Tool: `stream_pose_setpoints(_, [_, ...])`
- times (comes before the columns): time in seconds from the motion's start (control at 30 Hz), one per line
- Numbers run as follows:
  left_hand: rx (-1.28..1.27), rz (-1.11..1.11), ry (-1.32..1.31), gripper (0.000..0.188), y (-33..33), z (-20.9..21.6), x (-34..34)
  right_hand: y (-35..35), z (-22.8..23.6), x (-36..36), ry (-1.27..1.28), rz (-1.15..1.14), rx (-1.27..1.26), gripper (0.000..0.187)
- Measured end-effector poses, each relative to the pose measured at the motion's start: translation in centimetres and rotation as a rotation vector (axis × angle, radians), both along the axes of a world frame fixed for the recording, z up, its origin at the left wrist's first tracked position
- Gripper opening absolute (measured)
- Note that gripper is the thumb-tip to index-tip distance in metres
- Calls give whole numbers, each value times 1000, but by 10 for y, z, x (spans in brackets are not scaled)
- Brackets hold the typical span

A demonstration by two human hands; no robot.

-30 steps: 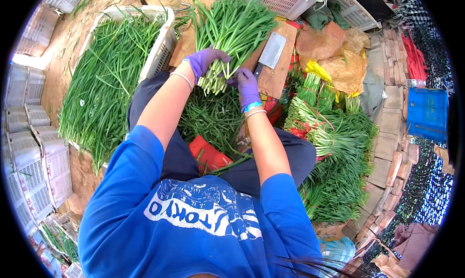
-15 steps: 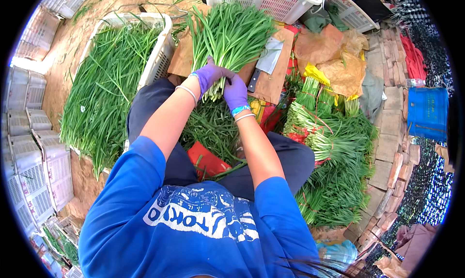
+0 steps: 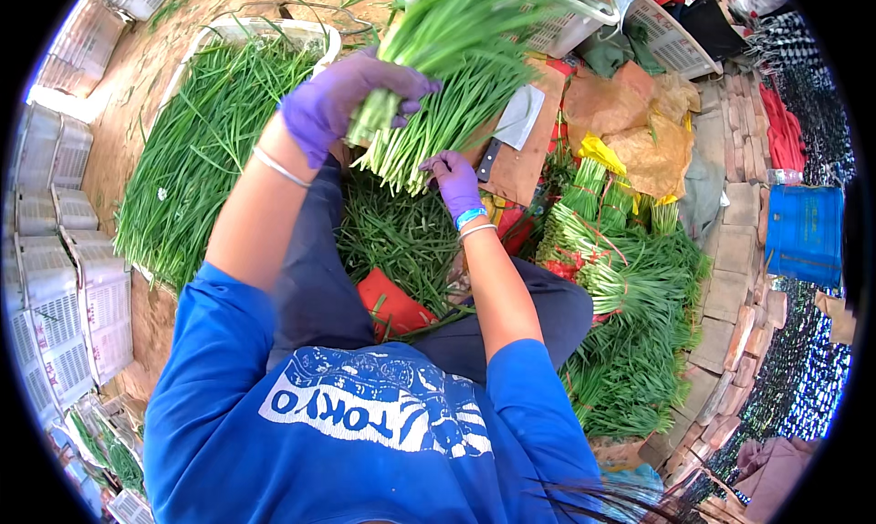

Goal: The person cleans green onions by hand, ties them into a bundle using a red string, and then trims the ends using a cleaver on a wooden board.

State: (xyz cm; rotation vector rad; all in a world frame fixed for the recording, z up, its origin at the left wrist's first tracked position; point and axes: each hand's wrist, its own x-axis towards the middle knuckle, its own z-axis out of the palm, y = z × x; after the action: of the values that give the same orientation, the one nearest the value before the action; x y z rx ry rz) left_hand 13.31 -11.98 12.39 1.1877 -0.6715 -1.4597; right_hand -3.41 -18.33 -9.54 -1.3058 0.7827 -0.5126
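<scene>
My left hand [image 3: 342,104], in a purple glove, is closed round the pale stems of a bunch of garlic chives [image 3: 447,22]. It holds them up, leaves pointing away and blurred. Below lies a second bunch of garlic chives [image 3: 465,104] across a wooden board [image 3: 525,173], its cut ends toward me. My right hand [image 3: 454,182], also gloved, is at those ends with fingers pinched together; whatever is between the fingertips is too small to make out. A broad-bladed knife [image 3: 517,118] with a black handle rests on the board, right of the chives.
On my left stands a white crate [image 3: 333,50] heaped with loose chives. Tied bunches [image 3: 630,287] are piled at my right, beside brown sheeting [image 3: 639,123] and a brick edge [image 3: 721,278]. Loose leaves [image 3: 401,241] and a red piece [image 3: 392,300] lie between my legs.
Both hands were together on one bunch. My left hand has risen to the left with part of the chives, while the rest lies on the board. My right hand has come apart from it.
</scene>
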Motion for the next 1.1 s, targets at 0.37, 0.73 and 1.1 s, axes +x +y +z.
stream_pose_setpoints(0.37, [-292, 479, -388, 57, 147, 74, 86, -4, 0, -1, -14, 11, -25, 12])
stream_pose_setpoints(0.73, [582, 877, -425, 59, 336, -138, 31, -2, -5, -5, -4, 25, 15, 13])
stream_pose_setpoints(1.1, [627, 843, -660, 101, 309, -138, 1, -6, -16, -6, -286, -190, 451, 6])
